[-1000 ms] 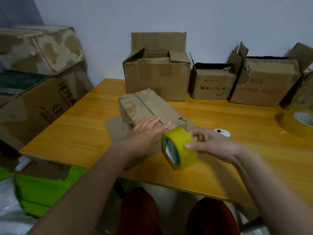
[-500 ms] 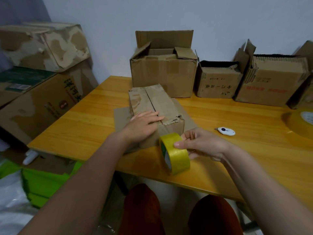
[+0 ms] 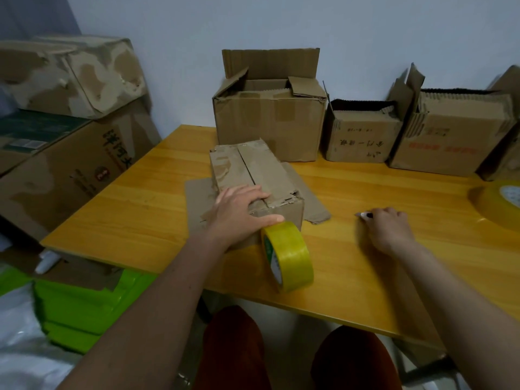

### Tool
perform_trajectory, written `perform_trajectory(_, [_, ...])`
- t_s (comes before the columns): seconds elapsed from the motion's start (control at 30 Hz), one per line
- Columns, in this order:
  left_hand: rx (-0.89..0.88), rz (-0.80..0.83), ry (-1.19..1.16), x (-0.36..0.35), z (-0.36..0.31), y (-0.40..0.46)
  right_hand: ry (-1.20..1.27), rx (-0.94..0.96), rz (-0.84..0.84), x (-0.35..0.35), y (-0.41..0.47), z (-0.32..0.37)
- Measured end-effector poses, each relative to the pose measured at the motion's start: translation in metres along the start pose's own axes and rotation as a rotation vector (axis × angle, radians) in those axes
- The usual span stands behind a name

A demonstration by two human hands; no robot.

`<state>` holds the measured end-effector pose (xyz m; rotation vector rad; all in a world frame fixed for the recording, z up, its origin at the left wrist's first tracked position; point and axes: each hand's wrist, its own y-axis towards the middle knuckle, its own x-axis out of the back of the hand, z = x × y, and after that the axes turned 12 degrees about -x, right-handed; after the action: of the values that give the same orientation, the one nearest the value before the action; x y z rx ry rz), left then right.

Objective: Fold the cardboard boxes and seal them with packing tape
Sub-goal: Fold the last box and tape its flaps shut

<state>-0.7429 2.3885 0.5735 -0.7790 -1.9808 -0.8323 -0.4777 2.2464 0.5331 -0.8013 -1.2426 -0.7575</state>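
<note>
Two hands busy; left hand [image 3: 239, 212] flat on small box [image 3: 259, 175], fingers straight, pinning flaps; right hand [image 3: 387, 226] curled round white cutter [image 3: 363, 215]; tape roll [image 3: 287, 257] upright beside box; keep flaps pinned, slice tape close to box.

Yellow wooden worktop [image 3: 146, 220] against a pale wall [image 3: 180, 40]; green packets [image 3: 81, 302] stacked on the floor at left, beside white plastic [image 3: 25, 353].

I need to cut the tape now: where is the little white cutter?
In the head view, the white cutter lies on the table under the right hand's fingertips, right of the small box.
</note>
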Motion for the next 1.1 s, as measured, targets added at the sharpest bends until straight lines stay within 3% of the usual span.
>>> perform_trajectory(0.2, [-0.003,-0.001,0.016,-0.001,0.001,0.000,0.536,0.068,0.094,0.010,-0.015,0.012])
perform_trajectory(0.3, [-0.010,-0.009,0.021,0.000,0.000,-0.001,0.851,0.388,0.127,0.035,-0.048,0.046])
perform_trajectory(0.4, [0.001,-0.021,0.003,0.001,-0.006,-0.004,0.784,0.707,0.156,0.049,-0.076,0.085])
perform_trajectory(0.47, [0.034,-0.230,-0.093,-0.002,-0.014,-0.014,0.708,0.751,0.216,0.045,-0.082,0.097])
perform_trajectory(0.53, [0.049,-0.624,-0.153,-0.013,-0.023,-0.034,0.730,0.729,0.267,0.038,-0.080,0.098])
perform_trajectory(0.6, [0.110,-0.779,-0.263,-0.031,-0.035,-0.058,0.782,0.720,0.282,0.034,-0.078,0.096])
perform_trajectory(0.73, [0.315,-0.480,-0.741,-0.067,-0.044,-0.069,0.835,0.708,0.282,0.031,-0.077,0.099])
perform_trajectory(0.8, [0.361,-0.477,-0.873,-0.070,-0.041,-0.060,0.837,0.694,0.276,0.030,-0.077,0.100])
perform_trajectory(0.9, [0.390,-0.463,-0.795,-0.071,-0.031,-0.055,0.812,0.696,0.282,0.028,-0.077,0.100])
perform_trajectory(1.1, [0.381,-0.213,-0.797,-0.072,-0.024,-0.060,0.760,0.694,0.254,0.028,-0.073,0.100])
